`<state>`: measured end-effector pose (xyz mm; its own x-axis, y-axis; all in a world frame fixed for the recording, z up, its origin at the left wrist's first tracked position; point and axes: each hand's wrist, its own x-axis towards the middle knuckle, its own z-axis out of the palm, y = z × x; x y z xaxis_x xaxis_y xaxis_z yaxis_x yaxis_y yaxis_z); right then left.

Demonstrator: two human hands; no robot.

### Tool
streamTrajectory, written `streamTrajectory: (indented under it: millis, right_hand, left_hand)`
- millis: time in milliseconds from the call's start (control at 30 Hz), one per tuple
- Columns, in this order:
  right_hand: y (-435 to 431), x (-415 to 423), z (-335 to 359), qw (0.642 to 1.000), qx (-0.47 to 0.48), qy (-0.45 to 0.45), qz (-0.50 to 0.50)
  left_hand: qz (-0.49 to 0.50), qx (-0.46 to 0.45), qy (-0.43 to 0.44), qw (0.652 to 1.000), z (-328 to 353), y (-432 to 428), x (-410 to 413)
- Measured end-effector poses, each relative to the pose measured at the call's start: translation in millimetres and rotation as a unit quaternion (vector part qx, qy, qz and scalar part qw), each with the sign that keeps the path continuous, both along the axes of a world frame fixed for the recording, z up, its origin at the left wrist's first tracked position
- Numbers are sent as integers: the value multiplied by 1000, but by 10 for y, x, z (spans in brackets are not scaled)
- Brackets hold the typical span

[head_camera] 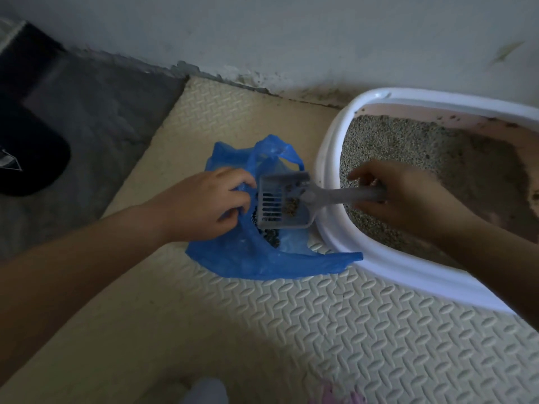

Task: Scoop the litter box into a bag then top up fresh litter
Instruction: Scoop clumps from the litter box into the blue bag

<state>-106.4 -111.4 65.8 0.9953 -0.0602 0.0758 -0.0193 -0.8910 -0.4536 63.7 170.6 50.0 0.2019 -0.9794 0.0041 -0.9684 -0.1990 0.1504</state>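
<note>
A blue plastic bag (pixel 256 258) lies open on the floor mat, left of the litter box (pixel 329 158), a white-rimmed pan with pink walls and grey litter (pixel 408 147) inside. My left hand (pixel 204 202) grips the bag's left edge and holds its mouth apart. My right hand (pixel 408 193) is closed on the handle of a grey slotted scoop (pixel 280 199). The scoop's head hangs tilted over the bag's mouth with a few brown clumps in it. Dark clumps lie inside the bag below it.
A cream embossed foam mat (pixel 320 316) covers the floor under the bag and box. A grey rug (pixel 96 118) with a black object (pixel 32 153) lies at the left. A pale wall (pixel 291 33) runs behind, grimy along its foot.
</note>
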Motion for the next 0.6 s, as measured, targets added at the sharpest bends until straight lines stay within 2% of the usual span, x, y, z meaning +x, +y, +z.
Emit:
streamTrajectory:
  millis: [167,267,600]
  right_hand:
    - [282,167,-4,984,142,-25,-102]
    - [425,236,-3,973,199,-38,-109]
    - [538,248,-17,979,190,-42,-58]
  left_hand:
    - [39,-30,52,997,-64,58,-26]
    - [61,-43,81,994,-82,93,-35]
    - [70,-45,91,992,-72,121,-18]
